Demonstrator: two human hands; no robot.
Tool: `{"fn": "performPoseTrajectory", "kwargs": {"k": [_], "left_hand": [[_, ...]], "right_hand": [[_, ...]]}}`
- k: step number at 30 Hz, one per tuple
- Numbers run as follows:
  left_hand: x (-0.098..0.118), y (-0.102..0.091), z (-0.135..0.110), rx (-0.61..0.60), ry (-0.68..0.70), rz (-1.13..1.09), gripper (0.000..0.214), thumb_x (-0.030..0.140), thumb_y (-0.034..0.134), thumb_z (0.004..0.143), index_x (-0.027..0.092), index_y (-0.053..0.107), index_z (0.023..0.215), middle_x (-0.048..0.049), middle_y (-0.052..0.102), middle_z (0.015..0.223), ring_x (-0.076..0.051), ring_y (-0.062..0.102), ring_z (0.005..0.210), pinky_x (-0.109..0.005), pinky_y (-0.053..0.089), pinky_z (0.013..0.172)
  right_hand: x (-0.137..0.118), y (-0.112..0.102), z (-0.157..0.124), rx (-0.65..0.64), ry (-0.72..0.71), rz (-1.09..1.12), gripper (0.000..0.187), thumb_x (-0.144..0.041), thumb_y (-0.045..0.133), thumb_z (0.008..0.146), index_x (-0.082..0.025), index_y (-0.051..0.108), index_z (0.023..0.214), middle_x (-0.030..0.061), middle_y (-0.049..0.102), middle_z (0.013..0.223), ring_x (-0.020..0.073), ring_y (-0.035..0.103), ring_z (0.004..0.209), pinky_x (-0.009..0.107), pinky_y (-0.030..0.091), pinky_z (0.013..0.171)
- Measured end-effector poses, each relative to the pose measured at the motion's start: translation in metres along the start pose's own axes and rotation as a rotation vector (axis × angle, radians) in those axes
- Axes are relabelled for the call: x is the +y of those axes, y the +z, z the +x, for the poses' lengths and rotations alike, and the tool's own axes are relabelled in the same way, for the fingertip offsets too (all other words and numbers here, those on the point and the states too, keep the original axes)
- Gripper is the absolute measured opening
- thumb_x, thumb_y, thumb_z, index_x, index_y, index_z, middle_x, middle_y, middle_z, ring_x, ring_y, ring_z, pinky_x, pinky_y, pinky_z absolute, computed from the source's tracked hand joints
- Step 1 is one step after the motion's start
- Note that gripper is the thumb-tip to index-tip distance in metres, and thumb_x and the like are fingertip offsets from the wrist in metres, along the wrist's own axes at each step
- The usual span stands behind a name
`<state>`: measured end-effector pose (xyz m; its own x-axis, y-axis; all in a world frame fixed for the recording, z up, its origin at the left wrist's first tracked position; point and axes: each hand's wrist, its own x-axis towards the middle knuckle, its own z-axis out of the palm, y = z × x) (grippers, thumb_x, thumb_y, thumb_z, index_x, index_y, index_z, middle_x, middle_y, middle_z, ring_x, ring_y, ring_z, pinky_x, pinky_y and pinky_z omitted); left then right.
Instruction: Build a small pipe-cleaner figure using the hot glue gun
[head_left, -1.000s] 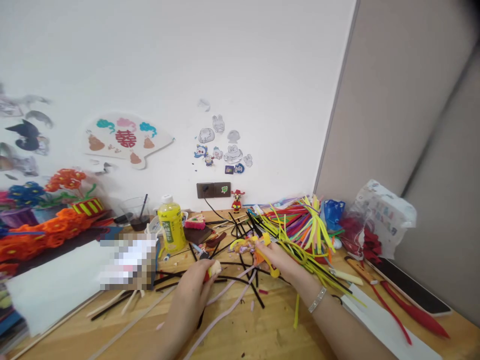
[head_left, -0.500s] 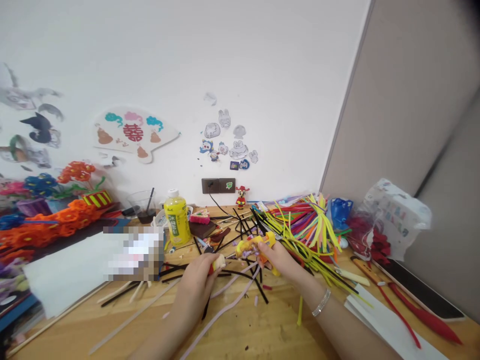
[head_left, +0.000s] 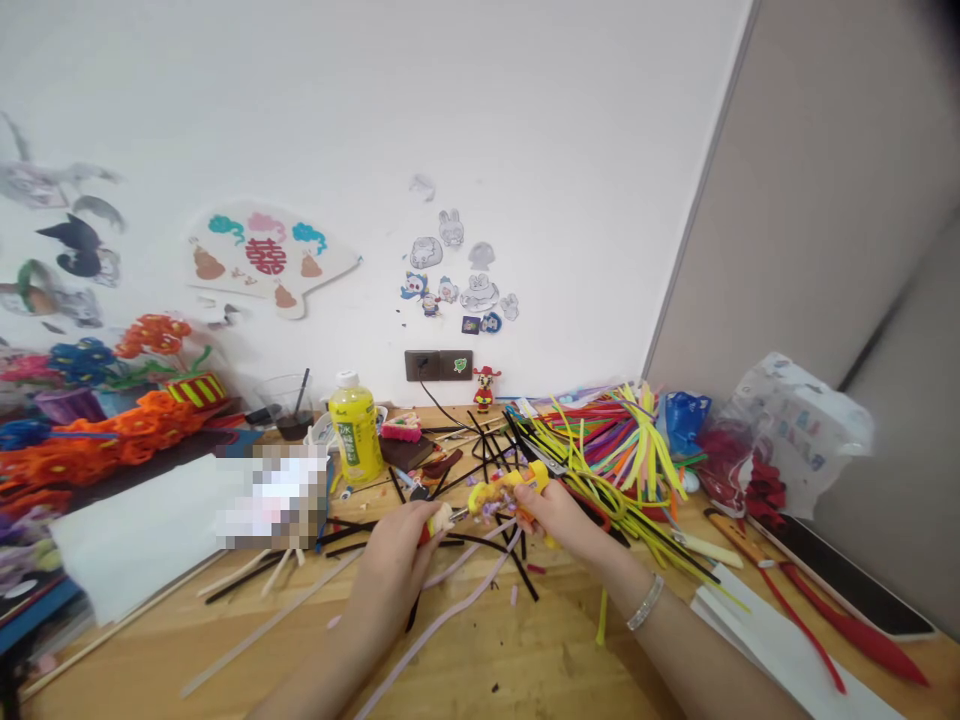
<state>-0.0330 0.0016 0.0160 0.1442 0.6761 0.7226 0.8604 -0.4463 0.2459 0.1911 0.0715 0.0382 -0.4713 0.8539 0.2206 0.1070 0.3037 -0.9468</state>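
My right hand [head_left: 546,508] is wrapped round a yellow hot glue gun [head_left: 496,490], whose metal tip points left. Between the fingers of my left hand [head_left: 397,560] is a small cream-and-red piece [head_left: 441,519], mostly covered by the hand. The gun's tip is at or very close to the cream end; I cannot tell whether they touch. Below the hands, pale lilac pipe cleaners [head_left: 465,608] lie across the wooden table [head_left: 525,660]. Black pipe cleaners [head_left: 517,568] are scattered around and under the gun.
A yellow drink bottle [head_left: 355,430] stands behind my left hand. Bundles of coloured pipe cleaners [head_left: 637,430] and scissors [head_left: 551,463] lie at the back right. White paper [head_left: 142,530] and orange pipe-cleaner flowers [head_left: 112,450] are at left; a red-handled tool [head_left: 855,620] is at right.
The glue gun's tip and the cream-and-red piece have come closer together. The view has shifted slightly; both hands keep their holds.
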Motion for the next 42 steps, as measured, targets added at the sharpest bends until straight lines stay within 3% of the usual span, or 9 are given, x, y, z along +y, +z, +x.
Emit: {"fn": "performPoseTrajectory", "kwargs": {"k": [23, 32, 38, 42], "left_hand": [[0.003, -0.001, 0.0, 0.029, -0.001, 0.033, 0.021, 0.029, 0.047, 0.085, 0.019, 0.054, 0.102, -0.009, 0.067, 0.095, -0.024, 0.063, 0.087, -0.036, 0.051, 0.075], [0.002, -0.002, 0.0, 0.045, 0.007, 0.058, 0.021, 0.031, 0.045, 0.086, 0.018, 0.054, 0.1, -0.0096, 0.066, 0.092, -0.024, 0.062, 0.085, -0.037, 0.05, 0.075], [0.006, -0.004, 0.002, 0.055, 0.014, 0.052, 0.021, 0.031, 0.045, 0.086, 0.018, 0.053, 0.1, -0.0097, 0.066, 0.092, -0.024, 0.062, 0.085, -0.036, 0.049, 0.076], [0.009, -0.004, 0.002, 0.053, 0.041, 0.031, 0.02, 0.031, 0.045, 0.086, 0.019, 0.053, 0.1, -0.0086, 0.066, 0.09, -0.024, 0.062, 0.084, -0.036, 0.049, 0.075]], "right_hand": [[-0.011, 0.007, -0.005, 0.041, 0.012, -0.047, 0.056, -0.071, 0.042, 0.071, -0.02, 0.044, 0.048, -0.0032, 0.042, 0.041, 0.0082, 0.037, 0.036, 0.022, 0.027, 0.038], [-0.005, 0.007, -0.004, 0.135, -0.047, -0.162, 0.057, -0.067, 0.042, 0.074, -0.019, 0.046, 0.044, -0.0008, 0.046, 0.042, 0.0112, 0.044, 0.041, 0.025, 0.039, 0.047], [0.0, 0.001, 0.001, 0.299, -0.046, -0.314, 0.046, -0.056, 0.042, 0.08, -0.016, 0.059, 0.064, 0.0053, 0.062, 0.061, 0.019, 0.058, 0.06, 0.029, 0.044, 0.059], [0.009, -0.003, 0.003, 0.41, -0.033, -0.505, 0.028, -0.043, 0.054, 0.077, -0.017, 0.061, 0.084, 0.0093, 0.064, 0.08, 0.026, 0.058, 0.079, 0.036, 0.042, 0.073]]}}
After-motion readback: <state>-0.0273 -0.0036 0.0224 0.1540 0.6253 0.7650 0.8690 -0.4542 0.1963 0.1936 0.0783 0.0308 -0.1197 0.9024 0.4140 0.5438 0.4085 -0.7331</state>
